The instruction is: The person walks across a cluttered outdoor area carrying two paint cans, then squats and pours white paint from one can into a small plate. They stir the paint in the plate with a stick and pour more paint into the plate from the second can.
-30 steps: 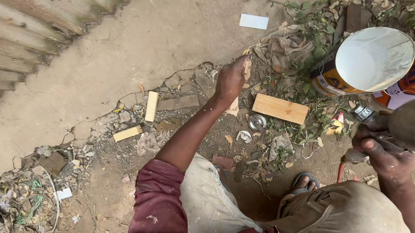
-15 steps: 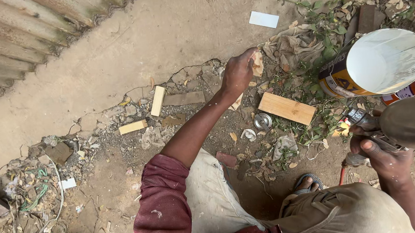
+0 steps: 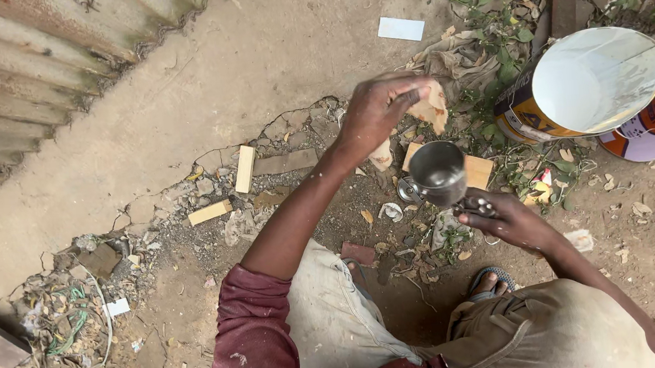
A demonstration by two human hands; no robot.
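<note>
Soft, even daylight fills the scene, bright without harsh contrast; the pale concrete slab toward the upper left reads almost washed out. Shadows are faint and short, pooling darkest on the bare earth under the crouching person's knees. The white lid of the round paint tin at the upper right throws back a mild glare, and the small shiny metal cup carries a dull highlight on its rim. The left hand is slightly smeared by motion, while the right hand stays sharper. Debris near the lower left corner looks softer, and the corrugated sheet bends a little at the frame edge.
</note>
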